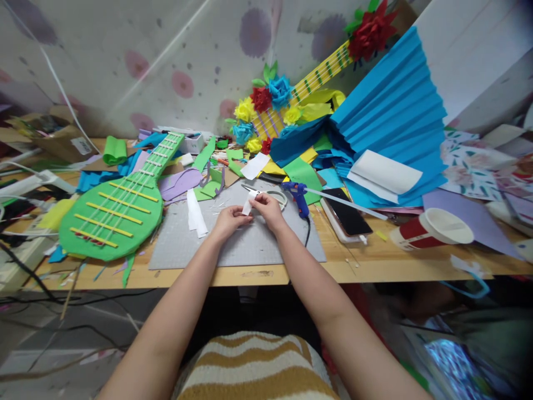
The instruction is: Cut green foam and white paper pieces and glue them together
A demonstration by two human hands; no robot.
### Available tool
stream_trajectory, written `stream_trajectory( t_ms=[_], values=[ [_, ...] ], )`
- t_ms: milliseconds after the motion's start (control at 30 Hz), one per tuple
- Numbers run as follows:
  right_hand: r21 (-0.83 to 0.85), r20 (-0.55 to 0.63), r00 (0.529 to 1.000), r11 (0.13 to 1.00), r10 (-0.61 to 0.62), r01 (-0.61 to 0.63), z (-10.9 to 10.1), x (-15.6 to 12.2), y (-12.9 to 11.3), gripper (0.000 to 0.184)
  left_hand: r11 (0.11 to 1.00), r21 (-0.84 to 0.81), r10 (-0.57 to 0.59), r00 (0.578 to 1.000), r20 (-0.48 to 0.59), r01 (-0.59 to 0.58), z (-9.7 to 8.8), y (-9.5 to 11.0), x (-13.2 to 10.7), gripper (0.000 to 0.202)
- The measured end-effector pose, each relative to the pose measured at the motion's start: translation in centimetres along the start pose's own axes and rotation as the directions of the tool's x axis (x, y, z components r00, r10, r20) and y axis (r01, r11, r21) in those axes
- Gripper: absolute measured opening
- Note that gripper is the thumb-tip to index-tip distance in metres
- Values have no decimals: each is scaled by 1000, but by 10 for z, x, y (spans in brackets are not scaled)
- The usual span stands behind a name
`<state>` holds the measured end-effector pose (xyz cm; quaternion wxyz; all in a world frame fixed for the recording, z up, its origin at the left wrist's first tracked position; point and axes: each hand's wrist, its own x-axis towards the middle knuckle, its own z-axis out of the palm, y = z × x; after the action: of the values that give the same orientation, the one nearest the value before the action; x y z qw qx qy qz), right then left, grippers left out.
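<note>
Over a grey cutting mat point(250, 244), both hands meet on a small white paper strip point(247, 207). My left hand point(229, 219) pinches the strip's lower end. My right hand point(267, 209) pinches its upper part with closed fingers. Scissors point(255, 190) and a roll of tape point(278, 197) lie just beyond the hands. A blue glue gun point(297, 196) rests to the right of my right hand. Another white paper strip point(195, 213) lies on the mat to the left.
A green foam guitar point(112, 211) lies at the left. Paper flowers point(266, 111) and a blue pleated paper fan point(395, 122) stand at the back. A phone point(346, 218) and a tipped red paper cup point(428, 229) lie at the right. Coloured scraps litter the wooden table point(375, 261).
</note>
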<state>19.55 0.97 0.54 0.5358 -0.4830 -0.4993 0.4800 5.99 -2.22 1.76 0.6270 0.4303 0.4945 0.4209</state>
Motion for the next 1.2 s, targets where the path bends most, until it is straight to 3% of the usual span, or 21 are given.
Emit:
stream_trajectory(
  t_ms=[400, 667, 1200],
  values=[
    [20, 14, 1000, 1000, 8, -9, 0, -1, -2, 26, 997, -60, -47, 997, -66, 43, 4, 0, 2, 16],
    [23, -3, 1000, 1000, 7, -7, 0, 0, 0, 24, 996, -64, -59, 998, -2, 58, 0, 11, -5, 19],
    [18, -5, 1000, 1000, 8, -8, -1, -1, -1, 23, 996, -57, -73, 996, -42, 71, 1, 7, -2, 6]
  ],
)
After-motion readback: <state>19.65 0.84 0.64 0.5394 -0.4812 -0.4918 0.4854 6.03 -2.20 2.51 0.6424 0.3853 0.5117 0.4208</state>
